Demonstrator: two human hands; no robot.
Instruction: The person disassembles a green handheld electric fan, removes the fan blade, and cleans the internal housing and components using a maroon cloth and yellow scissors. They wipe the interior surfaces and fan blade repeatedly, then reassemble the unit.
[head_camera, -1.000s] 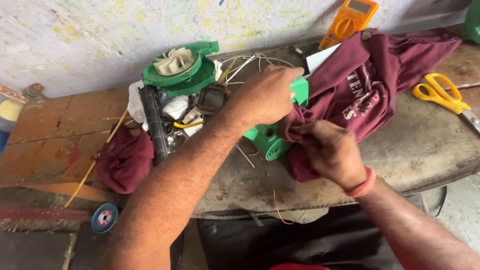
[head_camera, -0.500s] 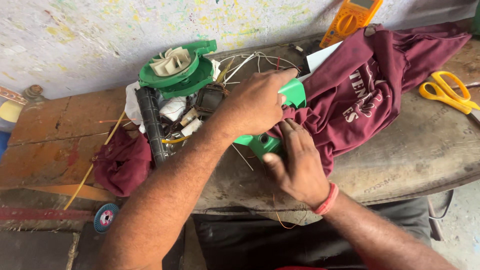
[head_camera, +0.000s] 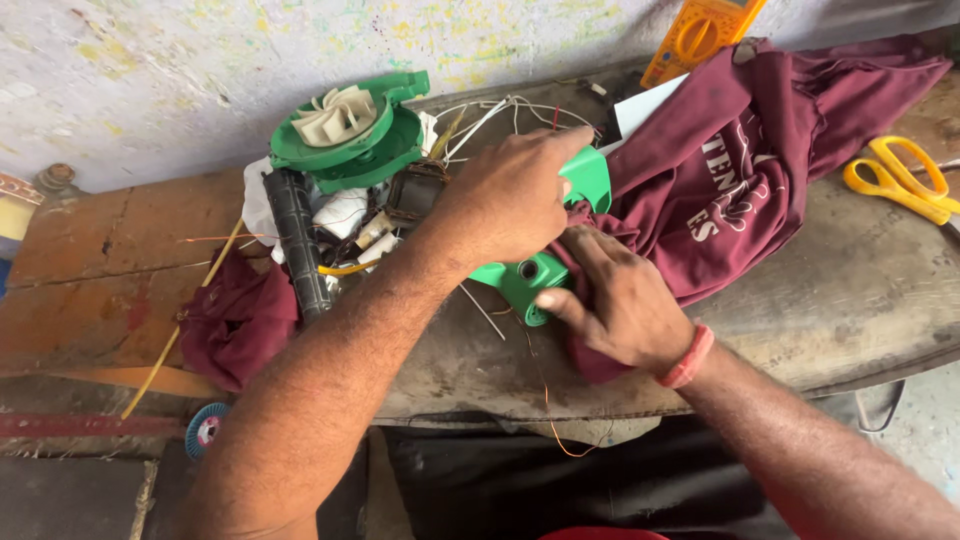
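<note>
The bench (head_camera: 850, 300) carries a maroon cloth (head_camera: 760, 170) lying right of and under the hands. The green plastic housing (head_camera: 535, 280) sits between the hands. The left hand (head_camera: 505, 200) presses down on top of it, fingers curled. The right hand (head_camera: 620, 300) grips its lower end through the cloth. Risk: cloth folds may let the grip slip. Loose copper wire (head_camera: 545, 390), trailing below the hands, could likely snag and snap.
</note>
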